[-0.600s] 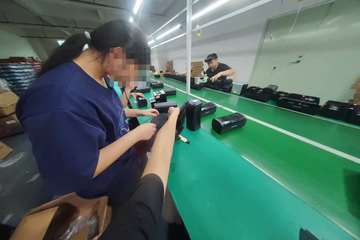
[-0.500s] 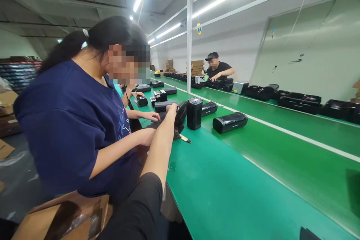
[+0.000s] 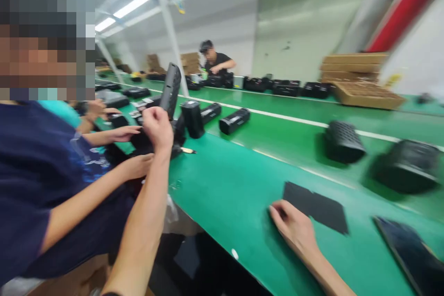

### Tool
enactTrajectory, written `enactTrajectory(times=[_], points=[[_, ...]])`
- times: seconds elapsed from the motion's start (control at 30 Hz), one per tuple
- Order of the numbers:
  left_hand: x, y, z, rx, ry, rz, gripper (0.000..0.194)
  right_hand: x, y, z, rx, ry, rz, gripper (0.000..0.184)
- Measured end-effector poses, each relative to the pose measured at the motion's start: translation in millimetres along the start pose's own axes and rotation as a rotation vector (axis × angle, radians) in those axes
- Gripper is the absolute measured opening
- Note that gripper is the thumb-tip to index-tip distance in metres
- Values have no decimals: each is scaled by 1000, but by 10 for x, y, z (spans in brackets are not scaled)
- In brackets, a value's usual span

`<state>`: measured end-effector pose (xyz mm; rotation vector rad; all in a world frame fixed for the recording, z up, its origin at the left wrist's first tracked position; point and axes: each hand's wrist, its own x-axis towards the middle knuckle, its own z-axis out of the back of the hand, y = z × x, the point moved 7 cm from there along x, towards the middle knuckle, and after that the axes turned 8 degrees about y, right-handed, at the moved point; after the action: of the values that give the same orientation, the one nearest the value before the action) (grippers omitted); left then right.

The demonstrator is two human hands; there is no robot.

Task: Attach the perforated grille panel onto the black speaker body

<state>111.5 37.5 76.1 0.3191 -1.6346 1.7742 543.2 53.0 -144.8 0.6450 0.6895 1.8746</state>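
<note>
My left hand is closed around the lower end of a long black plastic part, which stands upright above the green bench. My right hand lies on the bench with its fingers stretched out, beside the near left corner of a flat black sheet. A co-worker in a navy shirt sits close on my left, with both hands at a dark item right under my left hand.
Black box-shaped units stand and lie along the belt. A dark flat panel lies at the near right. A cardboard tray sits far right. Another person works at the far side.
The view has swung right. My left hand has raised the black part upright from the co-worker's pile. My right hand and the black sheet have come into view.
</note>
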Motion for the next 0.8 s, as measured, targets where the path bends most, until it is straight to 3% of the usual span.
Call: enactTrajectory(times=[0.07,0.1,0.2,0.27,0.4,0.5,0.57,0.63,0.7,0.8], points=[[-641,-222,57,-18,27,-275,11,33,-53,156,66,-9,-19,38],[-1003,-299,81,-48,103,-378,10,47,-129,280,67,-39,-61,39],[-2132,-445,161,-207,470,-575,14,83,-427,702,-51,-119,-263,37],[-2795,-478,232,-316,686,-625,24,154,-573,878,-132,-106,-356,32],[-3657,-496,360,-464,945,-741,28,370,-625,820,-209,2,-362,25],[-3899,-544,402,-523,1099,-874,26,437,-619,679,-254,63,-342,18],[-3859,-603,380,-584,1169,-927,20,433,-648,649,-251,85,-323,16],[-3686,-672,242,-633,1197,-915,24,412,-698,663,-220,101,-307,18],[-3481,-727,-80,-578,1192,-865,27,387,-747,691,-165,100,-298,20],[-3387,-731,-866,-234,1274,-842,28,370,-786,726,-47,53,-286,22]])
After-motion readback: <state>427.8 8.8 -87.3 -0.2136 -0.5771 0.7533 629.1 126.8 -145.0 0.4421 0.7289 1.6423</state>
